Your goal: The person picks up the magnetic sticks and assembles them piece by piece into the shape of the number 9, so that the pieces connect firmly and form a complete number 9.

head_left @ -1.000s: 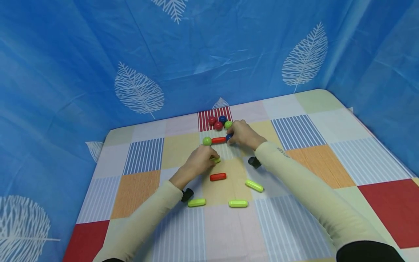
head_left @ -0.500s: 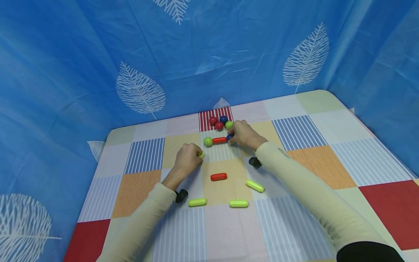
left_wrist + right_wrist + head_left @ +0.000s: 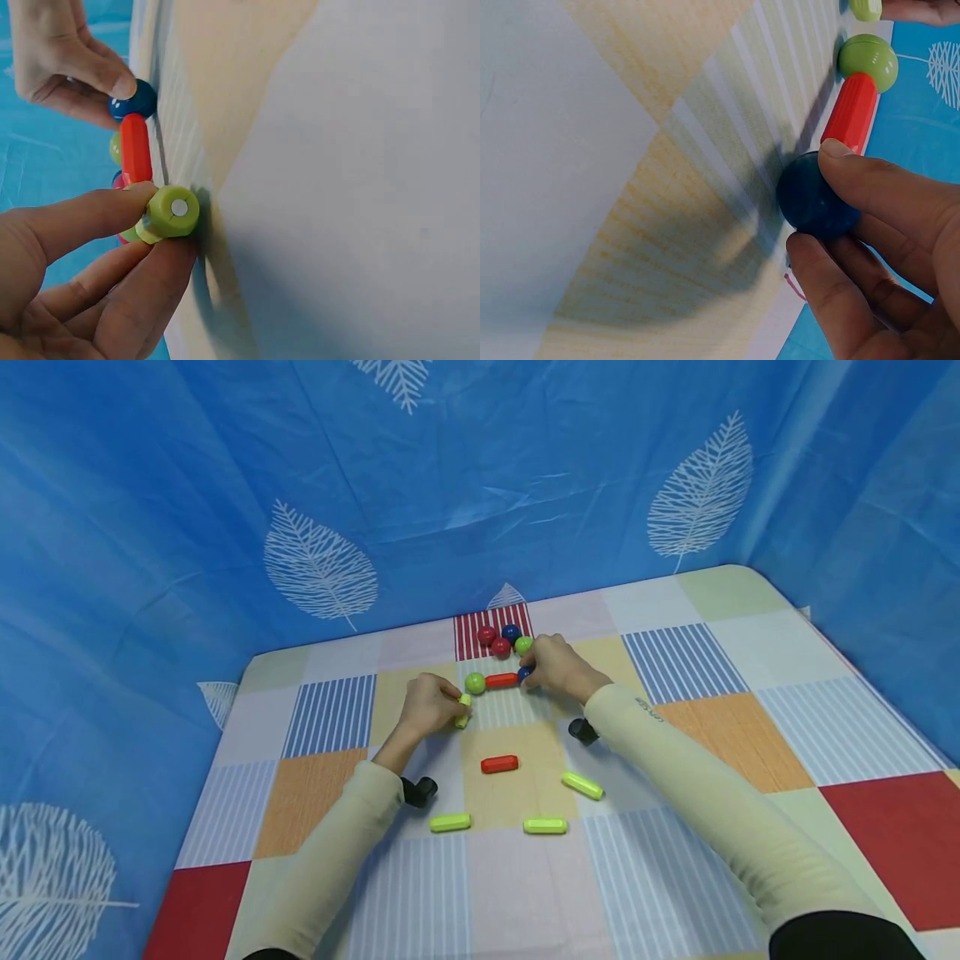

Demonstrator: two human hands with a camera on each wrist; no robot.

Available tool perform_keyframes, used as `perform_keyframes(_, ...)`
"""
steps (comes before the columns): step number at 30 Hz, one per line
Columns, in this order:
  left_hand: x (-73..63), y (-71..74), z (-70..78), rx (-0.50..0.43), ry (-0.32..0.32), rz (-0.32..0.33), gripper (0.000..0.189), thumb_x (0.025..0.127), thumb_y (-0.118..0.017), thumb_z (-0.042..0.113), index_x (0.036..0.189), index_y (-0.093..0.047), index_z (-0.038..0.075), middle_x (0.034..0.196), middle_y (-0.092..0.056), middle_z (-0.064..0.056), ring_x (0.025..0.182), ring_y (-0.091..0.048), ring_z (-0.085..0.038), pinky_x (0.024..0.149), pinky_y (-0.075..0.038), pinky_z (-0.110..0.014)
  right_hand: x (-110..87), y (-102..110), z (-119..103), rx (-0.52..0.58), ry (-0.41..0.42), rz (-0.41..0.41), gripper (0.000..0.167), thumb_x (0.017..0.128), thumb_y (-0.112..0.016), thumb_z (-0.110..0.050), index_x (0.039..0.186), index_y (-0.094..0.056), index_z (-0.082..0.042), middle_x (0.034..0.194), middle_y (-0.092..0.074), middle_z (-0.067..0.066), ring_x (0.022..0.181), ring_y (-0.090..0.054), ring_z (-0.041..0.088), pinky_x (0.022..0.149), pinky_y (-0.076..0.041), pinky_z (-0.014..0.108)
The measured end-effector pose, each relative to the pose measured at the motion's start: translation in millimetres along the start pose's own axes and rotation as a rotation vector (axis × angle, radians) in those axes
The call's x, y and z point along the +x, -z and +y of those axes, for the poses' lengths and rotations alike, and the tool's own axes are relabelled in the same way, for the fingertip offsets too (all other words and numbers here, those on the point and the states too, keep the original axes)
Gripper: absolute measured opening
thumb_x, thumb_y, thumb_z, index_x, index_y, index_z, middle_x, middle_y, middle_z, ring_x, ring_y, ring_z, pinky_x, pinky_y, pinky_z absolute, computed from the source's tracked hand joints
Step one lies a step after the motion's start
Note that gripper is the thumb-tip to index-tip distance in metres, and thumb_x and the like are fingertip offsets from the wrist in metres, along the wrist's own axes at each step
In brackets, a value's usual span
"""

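My left hand (image 3: 431, 703) pinches a yellow-green magnetic rod (image 3: 174, 211) between thumb and fingers; a round silvery spot shows on its near end. The rod's far end is close to a green ball (image 3: 475, 683). That ball sits at the left end of a red rod (image 3: 502, 680), and a dark blue ball (image 3: 817, 196) sits at its right end, the three in a row. My right hand (image 3: 558, 667) holds the blue ball between thumb and fingers, low over the cloth.
Behind the row lie two red balls (image 3: 500, 647), another blue ball (image 3: 511, 632) and another green ball (image 3: 523, 645). Nearer me lie a second red rod (image 3: 499, 764) and several yellow-green rods (image 3: 545, 826). A blue leaf-print curtain (image 3: 480, 485) borders the patchwork-covered table (image 3: 750, 677).
My left hand has moved left and slightly away from me with the yellow-green rod, which has turned to point toward the green ball. My right hand stays on the blue ball.
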State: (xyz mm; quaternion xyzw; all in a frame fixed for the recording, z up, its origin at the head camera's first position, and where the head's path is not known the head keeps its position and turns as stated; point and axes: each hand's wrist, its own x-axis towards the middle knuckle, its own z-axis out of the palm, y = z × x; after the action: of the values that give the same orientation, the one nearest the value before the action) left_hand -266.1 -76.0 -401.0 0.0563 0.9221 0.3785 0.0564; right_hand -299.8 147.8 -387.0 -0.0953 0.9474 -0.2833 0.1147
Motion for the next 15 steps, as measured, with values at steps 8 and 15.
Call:
perform_keyframes(8,7.6,1.6,5.4,-0.129,0.135,-0.030,0.019,0.074,-0.086,0.006,0.089,-0.076,-0.001,0.090,-0.071,-0.012,0.068,-0.064,-0.014,0.060,-0.055,-0.024,-0.1,0.6,-0.9,0.007,-0.020,-0.004,0.035,0.081,-0.080,-0.005,0.114,-0.072,0.000,0.116,-0.068,0.014,0.118,-0.048,0.031,0.105,-0.041,0.044)
perform_keyframes(15,11.4,-4.4,11.4,-0.136,0.184,-0.016,0.018,0.074,-0.086,0.008,0.088,-0.076,0.000,0.092,-0.070,-0.011,0.067,-0.065,-0.014,0.060,-0.055,-0.023,0.4,0.3,-1.6,0.013,-0.033,-0.004,0.035,0.081,-0.080,-0.005,0.114,-0.072,0.000,0.116,-0.068,0.014,0.116,-0.047,0.030,0.106,-0.040,0.045)
